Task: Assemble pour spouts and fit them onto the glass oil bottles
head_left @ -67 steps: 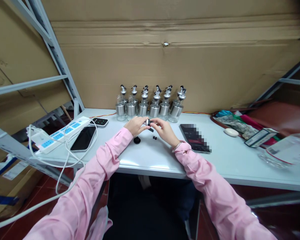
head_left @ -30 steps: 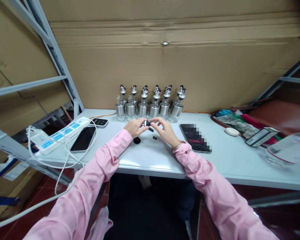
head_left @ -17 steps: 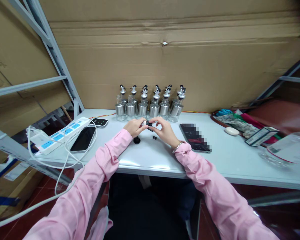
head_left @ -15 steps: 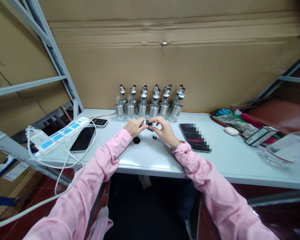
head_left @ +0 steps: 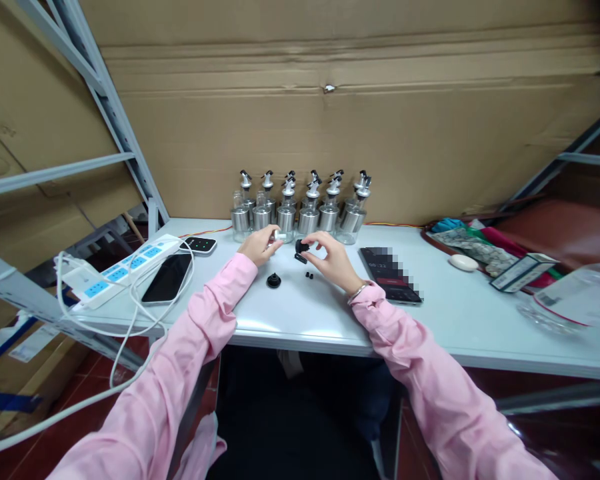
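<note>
My left hand (head_left: 261, 246) pinches a small silver-white spout piece (head_left: 279, 235), its tip pointing right. A short gap to the right, my right hand (head_left: 330, 257) grips a black plastic pourer part (head_left: 301, 248) between thumb and fingers. On the table below and between the hands lies a round black stopper (head_left: 273, 281) with a raised middle. Two tiny black pieces (head_left: 309, 275) rest near my right wrist. Just behind the hands stand several glass bottles (head_left: 309, 221) with steel sleeves; most have silver pourers, while two at the front left have bare glass necks.
To the left are a white power strip (head_left: 123, 272), tangled white cables, a dark phone (head_left: 167, 278) and a small black device (head_left: 198, 246). A larger phone (head_left: 390, 275) lies on the right, beyond it a white oval object (head_left: 463, 263) and a small box (head_left: 524, 272). Cardboard (head_left: 380, 133) stands behind.
The hands have moved apart, separating the silver-white piece from the black part. My left hand shifted left and slightly away from me, uncovering the black stopper.
</note>
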A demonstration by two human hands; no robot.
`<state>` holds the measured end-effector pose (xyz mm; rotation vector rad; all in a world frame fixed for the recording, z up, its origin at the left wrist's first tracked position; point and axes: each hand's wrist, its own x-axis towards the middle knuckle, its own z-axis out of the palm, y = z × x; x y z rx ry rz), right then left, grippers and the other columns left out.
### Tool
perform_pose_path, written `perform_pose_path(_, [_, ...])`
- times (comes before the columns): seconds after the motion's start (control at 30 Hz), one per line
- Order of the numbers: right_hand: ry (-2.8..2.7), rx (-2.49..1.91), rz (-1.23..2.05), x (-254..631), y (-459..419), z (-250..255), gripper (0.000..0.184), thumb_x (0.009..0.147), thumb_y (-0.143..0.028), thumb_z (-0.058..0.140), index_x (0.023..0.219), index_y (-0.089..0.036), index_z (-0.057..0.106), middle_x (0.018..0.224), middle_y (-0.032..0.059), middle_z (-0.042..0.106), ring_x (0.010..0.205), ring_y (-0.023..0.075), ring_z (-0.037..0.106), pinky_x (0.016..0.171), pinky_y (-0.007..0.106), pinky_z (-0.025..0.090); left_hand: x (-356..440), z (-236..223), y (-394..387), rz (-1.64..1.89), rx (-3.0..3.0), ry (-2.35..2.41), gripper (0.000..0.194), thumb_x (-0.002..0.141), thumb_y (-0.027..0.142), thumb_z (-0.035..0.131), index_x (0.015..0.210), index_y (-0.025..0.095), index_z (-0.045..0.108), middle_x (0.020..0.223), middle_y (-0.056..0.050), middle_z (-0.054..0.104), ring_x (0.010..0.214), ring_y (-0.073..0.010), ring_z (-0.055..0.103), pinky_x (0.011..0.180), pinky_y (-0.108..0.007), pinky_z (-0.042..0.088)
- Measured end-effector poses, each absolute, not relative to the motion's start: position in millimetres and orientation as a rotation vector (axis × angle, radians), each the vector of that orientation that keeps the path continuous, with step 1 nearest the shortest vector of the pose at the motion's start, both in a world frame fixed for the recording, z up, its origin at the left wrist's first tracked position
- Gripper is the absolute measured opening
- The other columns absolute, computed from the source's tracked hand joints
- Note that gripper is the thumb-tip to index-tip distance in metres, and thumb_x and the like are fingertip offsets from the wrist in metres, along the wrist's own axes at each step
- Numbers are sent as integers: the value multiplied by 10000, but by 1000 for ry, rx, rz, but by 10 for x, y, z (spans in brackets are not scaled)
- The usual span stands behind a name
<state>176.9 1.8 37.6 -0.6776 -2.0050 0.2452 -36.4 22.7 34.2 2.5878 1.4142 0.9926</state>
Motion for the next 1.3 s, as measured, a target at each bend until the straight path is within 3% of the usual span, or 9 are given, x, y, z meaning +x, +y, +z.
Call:
perform_pose_path(0.27, [-2437,-745,285,1726,-54,323,200,691,-108,547,850,-188,638,880,38,654,906,211,513,851,370,371,-485,199,406,736,2606,1616,351,816,244,482,1147,127,471,1081,-102,550,1013,-247,480,905,-388,396])
perform_pose_path(0.57, [-2513,-691,361,1713,-58,273,287,661,-90,568,932,-167,617,912,50,638,850,183,541,801,313,411,-507,110,457,677,2513,1583,644,748,446,606,1266,156,353,1160,-117,479,1093,-273,458,936,-406,385])
perform_pose_path(0.8, [-2480,-715,424,1709,-7,235,200,734,-134,589,928,-168,627,774,25,646,763,156,567,738,276,426,-494,110,445,566,2539,1619,609,733,406,643,1236,177,389,1183,-106,448,1138,-275,431,954,-405,373])
perform_pose_path(1.0, [-2435,-736,531,1698,-24,266,185,736,-170,625,921,-172,622,779,15,679,762,150,612,737,267,434,-495,123,451,533,2529,1670,445,732,322,659,1105,162,478,1123,-101,486,1093,-264,461,903,-394,402])
perform_pose_path(1.13, [-2415,-755,546,1684,-54,291,184,755,-138,569,928,-171,626,801,21,687,756,146,618,700,253,441,-379,387,271,903,2577,1669,284,755,295,650,977,163,531,1015,-80,549,1007,-254,500,837,-397,410])
perform_pose_path(1.2, [-2408,-743,485,1678,-65,296,170,759,-125,549,898,-166,636,815,32,682,771,150,609,726,263,442,-256,534,18,1254,2479,1491,111,831,257,559,897,170,540,774,-15,561,763,-163,547,716,-310,437])
perform_pose_path(1.3, [-2415,-743,410,1676,-69,298,159,754,-120,545,874,-157,643,811,42,670,771,155,593,745,274,440,-83,604,-483,1597,2210,1130,176,906,313,447,865,178,553,677,14,544,612,-98,522,586,-230,440])
